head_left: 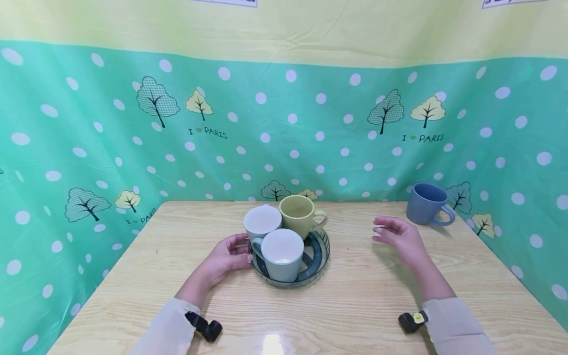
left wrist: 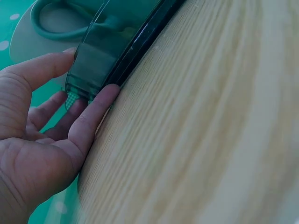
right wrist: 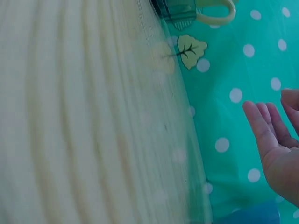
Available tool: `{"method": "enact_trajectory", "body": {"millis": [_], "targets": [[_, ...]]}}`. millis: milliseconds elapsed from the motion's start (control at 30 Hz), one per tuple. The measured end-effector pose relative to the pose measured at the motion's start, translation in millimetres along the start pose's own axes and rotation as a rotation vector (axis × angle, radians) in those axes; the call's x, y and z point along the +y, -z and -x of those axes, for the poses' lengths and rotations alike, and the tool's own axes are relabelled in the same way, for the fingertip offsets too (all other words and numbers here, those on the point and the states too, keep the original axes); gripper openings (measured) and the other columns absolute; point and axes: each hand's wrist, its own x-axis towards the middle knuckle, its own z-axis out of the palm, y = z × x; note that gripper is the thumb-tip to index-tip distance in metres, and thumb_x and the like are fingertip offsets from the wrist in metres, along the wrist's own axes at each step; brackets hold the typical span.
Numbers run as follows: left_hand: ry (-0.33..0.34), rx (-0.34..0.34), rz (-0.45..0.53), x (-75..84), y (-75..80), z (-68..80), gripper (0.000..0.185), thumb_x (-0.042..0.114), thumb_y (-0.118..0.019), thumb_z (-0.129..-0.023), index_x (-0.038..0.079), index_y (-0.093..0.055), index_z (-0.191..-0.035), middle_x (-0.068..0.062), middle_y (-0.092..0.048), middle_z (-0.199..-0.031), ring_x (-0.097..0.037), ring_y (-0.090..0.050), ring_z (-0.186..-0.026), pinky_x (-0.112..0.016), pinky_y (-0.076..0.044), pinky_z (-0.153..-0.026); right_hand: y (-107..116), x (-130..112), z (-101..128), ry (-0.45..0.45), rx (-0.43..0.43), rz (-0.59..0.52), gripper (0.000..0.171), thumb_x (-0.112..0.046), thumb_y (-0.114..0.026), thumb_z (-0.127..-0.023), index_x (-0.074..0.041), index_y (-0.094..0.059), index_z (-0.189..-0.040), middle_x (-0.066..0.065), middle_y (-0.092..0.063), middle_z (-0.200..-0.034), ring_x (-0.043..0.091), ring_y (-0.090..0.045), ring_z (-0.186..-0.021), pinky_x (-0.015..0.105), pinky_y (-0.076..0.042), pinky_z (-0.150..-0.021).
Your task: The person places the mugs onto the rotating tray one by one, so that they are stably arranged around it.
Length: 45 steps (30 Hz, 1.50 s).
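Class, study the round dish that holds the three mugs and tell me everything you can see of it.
The dish is round, shallow and dark blue-green, glossy like glazed ceramic or glass, with a low wall. It sits flat on the wooden table, near the middle. Three mugs stand in it: a white mug, a yellow mug and a pale grey mug. The left hand touches its left rim.
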Motion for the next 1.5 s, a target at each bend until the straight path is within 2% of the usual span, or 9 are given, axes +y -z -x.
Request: {"method": "enact_trajectory", "body": {"millis": [133, 367, 567, 933, 1133, 1500], "targets": [[-0.001, 0.013, -0.019, 0.9, -2.6, 4.1, 0.078, -0.007, -0.074, -0.078, -0.001, -0.036, -0.146, -0.023, -0.040, -0.141, -0.029, -0.050, -0.118, -0.042, -0.056, -0.090, 8.9, 1.6, 2.6, 0.017, 0.014, -0.003, 0.042, -0.003, -0.060, -0.096, 0.016, -0.046, -0.130, -0.006, -0.063, -0.112, 0.008, -0.064, -0.100, 0.030, -0.057, -0.085], [-0.019, 0.056, -0.076, 2.2, -8.0, 9.8, 0.078, -0.005, -0.077, -0.076, 0.000, -0.039, -0.144, -0.022, -0.043, -0.139, -0.031, -0.051, -0.117, -0.040, -0.056, -0.088, 22.2, 1.5, 6.6, 0.035, 0.047, -0.080, 0.037, 0.000, -0.061, -0.094, 0.013, -0.050, -0.127, -0.006, -0.064, -0.113, 0.010, -0.065, -0.101, 0.036, -0.055, -0.088], [-0.017, 0.069, -0.083, 2.2, -12.1, 15.2, 0.074, -0.005, -0.077, -0.075, -0.002, -0.041, -0.141, -0.021, -0.042, -0.136, -0.029, -0.052, -0.113, -0.040, -0.057, -0.087, 31.9, 2.1, 8.9, 0.065, 0.098, -0.122, 0.034, 0.001, -0.062, -0.094, 0.009, -0.054, -0.126, -0.004, -0.065, -0.112, 0.011, -0.065, -0.101, 0.030, -0.056, -0.085], [-0.019, 0.148, -0.218, 0.3, -14.9, 16.6, 0.062, 0.004, -0.086, -0.070, 0.004, -0.054, -0.123, -0.014, -0.053, -0.123, -0.028, -0.056, -0.106, -0.034, -0.056, -0.081, 46.0, 1.1, 12.0, 0.082, 0.148, -0.125, 0.032, -0.004, -0.063, -0.094, 0.007, -0.056, -0.123, -0.003, -0.065, -0.108, 0.008, -0.068, -0.093, 0.023, -0.056, -0.080], [-0.028, 0.142, -0.232, 3.2, -14.2, 16.5, 0.061, 0.003, -0.085, -0.071, 0.001, -0.054, -0.123, -0.015, -0.055, -0.122, -0.027, -0.059, -0.105, -0.035, -0.057, -0.081, 52.9, -1.3, 13.1, 0.040, 0.173, -0.118, 0.033, -0.006, -0.064, -0.094, 0.006, -0.056, -0.124, -0.004, -0.065, -0.107, 0.008, -0.068, -0.093, 0.022, -0.057, -0.079], [-0.048, 0.025, -0.264, 7.3, 8.9, 3.3, 0.055, 0.001, -0.079, -0.078, -0.009, -0.052, -0.125, -0.019, -0.059, -0.118, -0.029, -0.063, -0.105, -0.037, -0.058, -0.084, 74.4, 3.0, 15.4, -0.014, 0.245, -0.081, 0.040, -0.014, -0.068, -0.093, 0.003, -0.056, -0.127, -0.005, -0.064, -0.108, 0.001, -0.065, -0.094, 0.022, -0.057, -0.077]]}}
